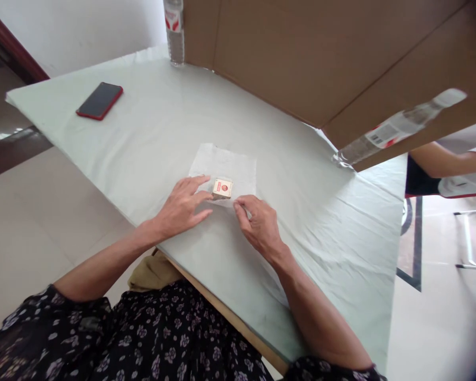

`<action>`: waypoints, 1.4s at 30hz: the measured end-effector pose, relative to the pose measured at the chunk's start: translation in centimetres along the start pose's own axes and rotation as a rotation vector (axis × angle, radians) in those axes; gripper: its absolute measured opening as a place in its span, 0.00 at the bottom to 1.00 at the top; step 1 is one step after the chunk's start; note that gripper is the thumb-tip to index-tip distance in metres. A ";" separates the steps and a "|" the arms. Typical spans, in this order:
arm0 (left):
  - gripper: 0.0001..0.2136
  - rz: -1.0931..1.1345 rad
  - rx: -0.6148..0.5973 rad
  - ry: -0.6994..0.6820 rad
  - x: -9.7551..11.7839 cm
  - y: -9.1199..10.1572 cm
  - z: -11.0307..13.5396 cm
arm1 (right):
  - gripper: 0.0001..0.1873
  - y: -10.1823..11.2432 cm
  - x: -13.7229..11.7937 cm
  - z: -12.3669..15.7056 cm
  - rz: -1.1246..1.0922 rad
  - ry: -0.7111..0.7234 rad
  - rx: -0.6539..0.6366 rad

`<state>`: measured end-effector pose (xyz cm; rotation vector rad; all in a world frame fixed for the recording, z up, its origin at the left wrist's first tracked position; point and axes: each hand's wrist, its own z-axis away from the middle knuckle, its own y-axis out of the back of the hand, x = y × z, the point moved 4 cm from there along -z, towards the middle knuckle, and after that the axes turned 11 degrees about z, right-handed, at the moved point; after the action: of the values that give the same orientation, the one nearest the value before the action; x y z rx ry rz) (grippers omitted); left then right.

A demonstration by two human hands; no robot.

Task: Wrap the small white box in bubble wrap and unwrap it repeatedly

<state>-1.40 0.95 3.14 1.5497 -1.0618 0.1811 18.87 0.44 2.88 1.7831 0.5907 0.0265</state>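
Around the cloth-covered worktop (pixel 143 127) are a pale wall (pixel 103 26), dark red trim (pixel 19 48) at upper left, light tiled floor (pixel 43 211) and, at right, what may be a metal stool frame (pixel 468 241).

Phone (pixel 100 100), bottles (pixel 175 34), cardboard panel (pixel 269 58)

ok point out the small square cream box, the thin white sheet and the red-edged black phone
Small square cream box (pixel 222 187): head view, top face
Thin white sheet (pixel 226 163): head view, bare upper part
Red-edged black phone (pixel 100 99): head view, screen
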 end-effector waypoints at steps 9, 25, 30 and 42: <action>0.07 0.498 0.078 0.320 -1.4 0.1 -3.8 | 0.06 -0.6 1.7 -3.8 -0.354 -0.149 -0.044; 0.09 0.612 0.177 0.310 -1.5 -0.9 -3.5 | 0.07 -2.0 1.6 -2.8 -0.556 -0.216 0.006; 0.08 0.600 0.195 0.309 -1.5 -1.1 -3.3 | 0.08 -2.3 1.4 -2.4 -0.527 -0.231 0.016; 0.07 0.581 0.152 0.337 -1.4 -1.0 -3.5 | 0.08 -2.7 1.8 -2.2 -0.513 -0.237 0.031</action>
<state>0.00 4.55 2.54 1.2440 -1.2175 0.9069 18.71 3.65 0.61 1.5882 0.8593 -0.5404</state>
